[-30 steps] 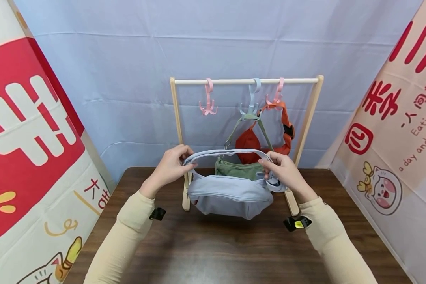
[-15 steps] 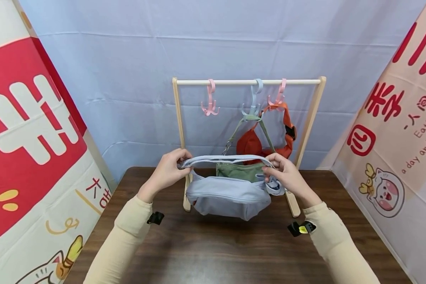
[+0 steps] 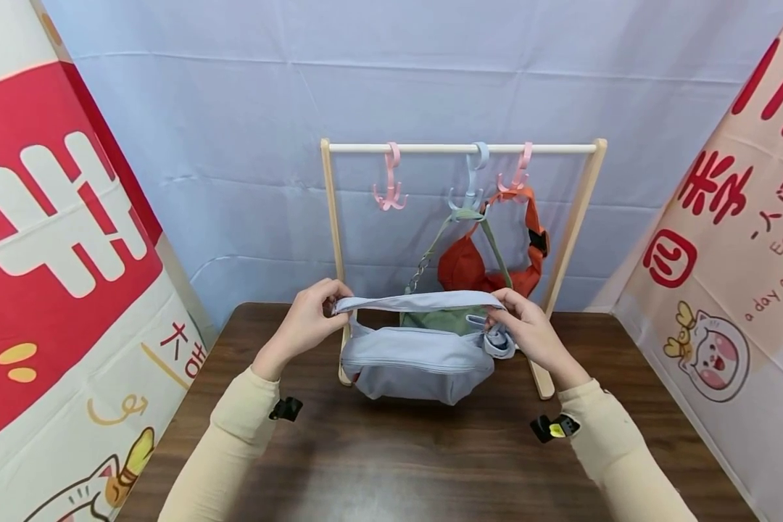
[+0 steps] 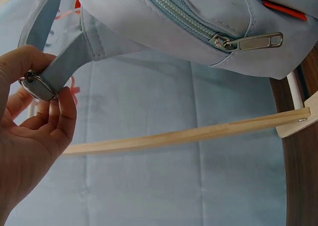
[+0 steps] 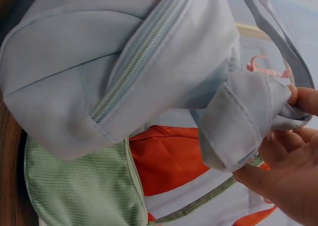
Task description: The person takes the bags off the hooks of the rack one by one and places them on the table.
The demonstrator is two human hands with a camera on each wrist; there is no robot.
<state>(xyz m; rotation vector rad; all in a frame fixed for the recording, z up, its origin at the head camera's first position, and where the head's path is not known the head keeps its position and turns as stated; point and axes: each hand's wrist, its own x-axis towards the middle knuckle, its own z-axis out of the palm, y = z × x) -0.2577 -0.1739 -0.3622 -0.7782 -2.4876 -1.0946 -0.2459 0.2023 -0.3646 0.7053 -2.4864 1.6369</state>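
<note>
A light blue-grey zippered waist bag (image 3: 417,362) hangs between both hands, close over the table in front of the rack. My left hand (image 3: 309,319) pinches one end of its strap (image 3: 424,300); the left wrist view shows thumb and fingers at a metal ring (image 4: 39,86) there. My right hand (image 3: 528,330) grips the strap's other end, beside a bunched loop (image 5: 238,119) of the same fabric. The strap is stretched nearly level above the bag's body. A metal zipper pull (image 4: 258,41) sits at the bag's left end.
A wooden rack (image 3: 577,217) with a white bar (image 3: 424,148) stands behind. It carries a pink hook (image 3: 390,181), a blue hook (image 3: 473,181) bearing a green corduroy bag (image 5: 84,181), and another pink hook (image 3: 518,170) bearing a red-orange bag (image 3: 463,264). Printed cloths flank the dark table (image 3: 391,457).
The strap has come down slightly and its bands have drawn together into one flatter band. Both hands keep their hold, slightly lower. The view has shifted a little.
</note>
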